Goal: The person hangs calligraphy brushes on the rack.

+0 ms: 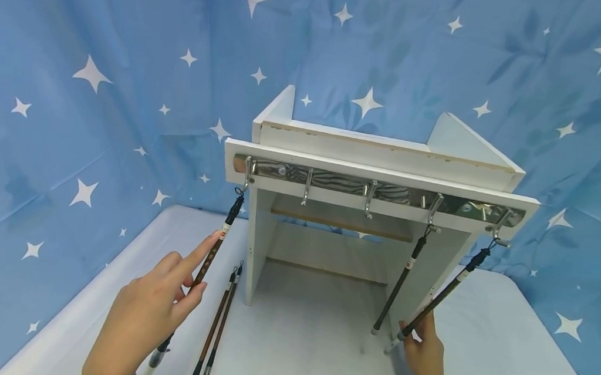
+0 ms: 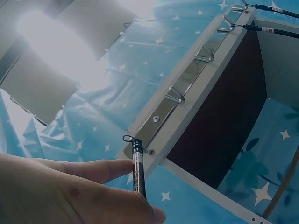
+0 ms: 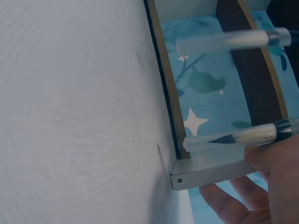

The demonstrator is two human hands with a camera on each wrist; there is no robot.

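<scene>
My left hand pinches a dark brown calligraphy brush by its handle, the index finger stretched along it. The brush's black cord loop is right at the leftmost metal hook, with the capped tip pointing down. My right hand grips the lower edge of the right side panel of a white shelf, thumb on one face and fingers on the other. Close by the thumb hangs a second brush with a clear cap, from the rightmost hook. A third brush hangs from the hook beside it.
The white shelf carries a metal strip of several hooks along its front board; two middle hooks bear nothing. Two more brushes lie on the white tabletop left of the shelf. A blue star-patterned cloth hangs behind.
</scene>
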